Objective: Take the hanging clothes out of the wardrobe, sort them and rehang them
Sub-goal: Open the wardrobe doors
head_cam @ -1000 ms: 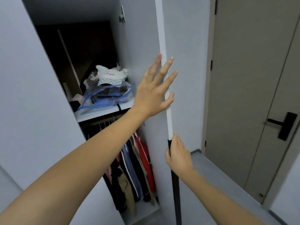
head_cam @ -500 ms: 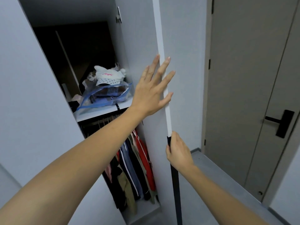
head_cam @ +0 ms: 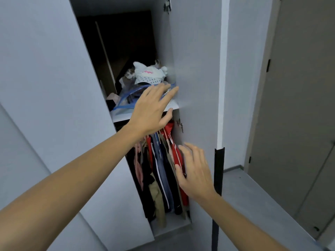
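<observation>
Reach into the lower compartment and take one hanger at its hook; lift it clear of the rail before drawing the garment out, so neighbouring hangers are not dragged along. The left hand (head_cam: 151,109) hovers before the shelf edge (head_cam: 121,117), fingers straight and slightly spread, holding nothing. The right hand (head_cam: 196,171) is at the red garment (head_cam: 176,156), fingers loosely spread. The hanging clothes (head_cam: 159,174) are packed tightly under the shelf: pink, black, khaki, navy, red.
</observation>
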